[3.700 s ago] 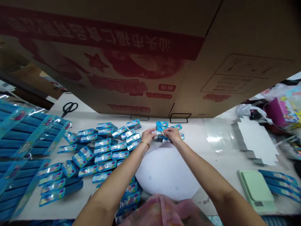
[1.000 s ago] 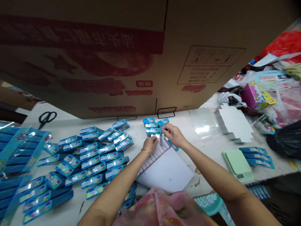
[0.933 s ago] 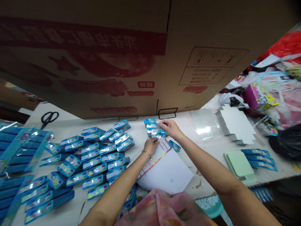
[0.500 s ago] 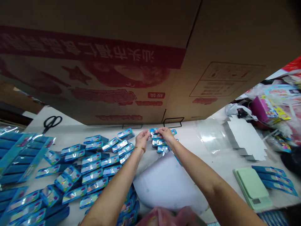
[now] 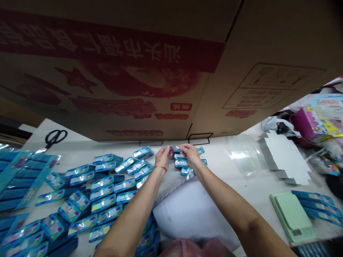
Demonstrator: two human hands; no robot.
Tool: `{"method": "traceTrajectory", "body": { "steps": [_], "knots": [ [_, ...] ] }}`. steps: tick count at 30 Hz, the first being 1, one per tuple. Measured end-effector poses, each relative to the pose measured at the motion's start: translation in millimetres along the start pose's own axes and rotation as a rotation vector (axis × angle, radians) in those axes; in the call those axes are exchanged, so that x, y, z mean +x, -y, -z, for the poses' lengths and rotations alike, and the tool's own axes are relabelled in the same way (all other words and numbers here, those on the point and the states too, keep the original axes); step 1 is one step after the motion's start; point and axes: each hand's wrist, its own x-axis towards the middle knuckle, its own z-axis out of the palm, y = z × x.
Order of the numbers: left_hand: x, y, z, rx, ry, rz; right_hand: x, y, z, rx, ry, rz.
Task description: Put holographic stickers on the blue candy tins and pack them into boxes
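A small blue packet (image 5: 176, 148) with a shiny front is stretched between my two hands near the foot of the big carton. My left hand (image 5: 163, 158), a gold bangle at its wrist, pinches the packet's left end. At the other end, the fingers of my right hand (image 5: 190, 153) are closed on it. Just below and partly behind my right hand lie several similar blue packets (image 5: 181, 163) in a short row. A large pale sheet (image 5: 193, 207) curls up between my forearms and hides part of the table.
A tall cardboard carton (image 5: 150, 89) walls off the back. Many blue packets (image 5: 103, 192) cover the left side, with black-handled scissors (image 5: 55, 137) behind them. On the right are clear plastic film (image 5: 242, 153), a white cut-out card (image 5: 288, 157) and a green scale (image 5: 293, 216).
My right hand has shifted to the packet's right end, and my left fingers have closed in on its left end. The camera view has turned slightly.
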Motion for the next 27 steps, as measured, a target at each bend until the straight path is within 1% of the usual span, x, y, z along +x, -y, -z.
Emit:
{"method": "traceTrajectory", "body": {
  "steps": [3, 5, 8, 10, 13, 15, 19, 21, 22, 24, 26, 27],
  "knots": [
    [6.5, 2.8, 1.8, 0.037, -0.056, -0.026, 6.3, -10.6, 1.5, -0.056, -0.076, 0.018],
    [12.1, 5.0, 4.0, 0.102, -0.103, -0.070, 11.4, -18.3, 2.2, -0.158, -0.130, 0.073],
    [20.1, 9.7, 6.8, 0.208, -0.155, -0.151, 18.0, -28.3, 3.1, -0.416, -0.199, 0.195],
    [24.0, 14.3, 7.8, 0.236, -0.189, -0.182, 20.6, -32.7, 3.9, -0.599, -0.230, 0.262],
    [27.1, 21.7, 7.5, 0.219, -0.215, -0.170, 21.8, -34.6, 4.2, -0.796, -0.259, 0.323],
    [28.1, 25.5, 6.2, 0.206, -0.217, -0.149, 21.9, -33.0, 3.4, -0.900, -0.263, 0.331],
    [29.7, 27.6, 4.3, 0.224, -0.194, -0.127, 20.0, -26.7, 1.7, -1.134, -0.218, 0.305],
    [30.1, 26.8, 5.5, 0.316, -0.199, -0.146, 16.6, -23.5, 2.4, -1.253, -0.206, 0.339],
    [29.9, 26.4, 6.9, 0.391, -0.205, -0.179, 14.3, -22.1, 3.3, -1.319, -0.187, 0.374],
    [29.0, 25.8, 10.5, 0.564, -0.175, -0.294, 9.7, -19.9, 5.4, -1.475, -0.095, 0.447],
    [27.6, 26.0, 14.1, 0.738, -0.070, -0.383, 6.6, -17.8, 7.3, -1.635, 0.049, 0.490],
    [26.9, 26.1, 15.7, 0.803, -0.009, -0.396, 5.8, -16.5, 8.1, -1.699, 0.110, 0.498]
  ]
}}
